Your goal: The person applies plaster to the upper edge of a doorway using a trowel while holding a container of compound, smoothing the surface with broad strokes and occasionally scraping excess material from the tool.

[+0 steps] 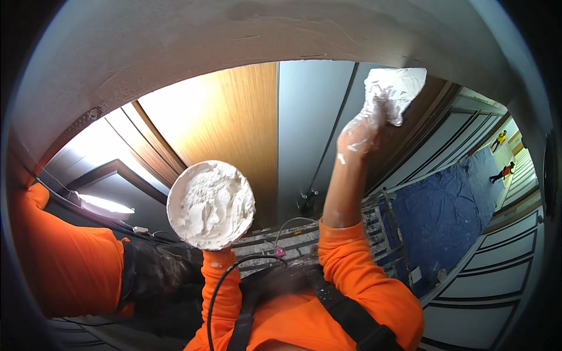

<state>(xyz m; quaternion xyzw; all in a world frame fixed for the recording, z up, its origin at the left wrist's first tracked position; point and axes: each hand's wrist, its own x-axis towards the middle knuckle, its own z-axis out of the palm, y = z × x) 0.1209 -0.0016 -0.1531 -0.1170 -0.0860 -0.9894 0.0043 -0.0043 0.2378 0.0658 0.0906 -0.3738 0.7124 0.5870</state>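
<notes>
A round bowl (170, 202) heaped with white putty (213, 205) is held up by my left hand (219, 256). Most of that hand is hidden beneath the bowl; only a small part near the wrist shows. My right hand (362, 136), smeared with white, is raised high and closed around a putty knife (407, 83). A thick white layer coats the knife's broad blade, which is close below the pale overhead surface (257, 35). Whether the blade touches that surface I cannot tell. The knife's handle is hidden by my fingers.
A person in an orange top (70, 263) stands close on my left, near a lit tube lamp (105, 206). Slatted scaffold planks (304, 243) lie below me. A black cable (218, 292) crosses my front. Blue sheeting (439, 216) covers the floor at right, with two people farther off.
</notes>
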